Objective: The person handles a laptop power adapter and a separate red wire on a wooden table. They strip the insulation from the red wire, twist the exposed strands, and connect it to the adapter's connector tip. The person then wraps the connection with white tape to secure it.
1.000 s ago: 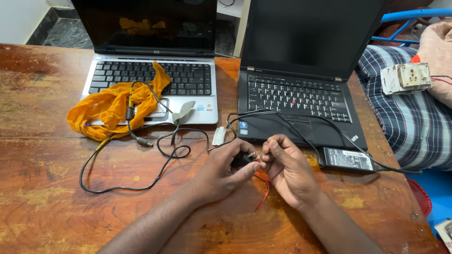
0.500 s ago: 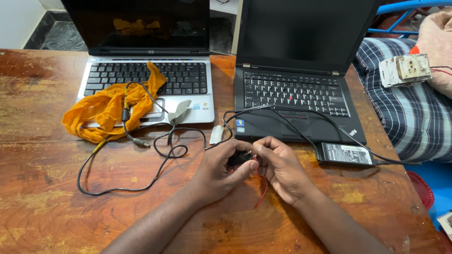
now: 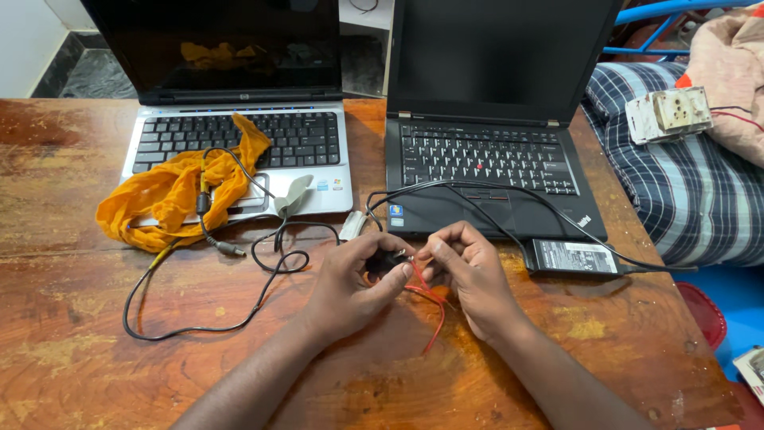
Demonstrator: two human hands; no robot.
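Observation:
My left hand and my right hand meet over the wooden table, just in front of the black laptop. Between the fingertips sits a small black part with thin red wires trailing down toward me. My left hand grips the black part; my right hand pinches the wire end beside it. A black cable runs from the hands across the black laptop's front edge.
A silver laptop stands at the left with an orange cloth on it. A looped black cable lies before it. A black power brick lies right of my hands. A white socket box rests on striped cloth.
My hands stay together at the same spot, the fingers shifting slightly on the small part. The camera view has tilted a little downward.

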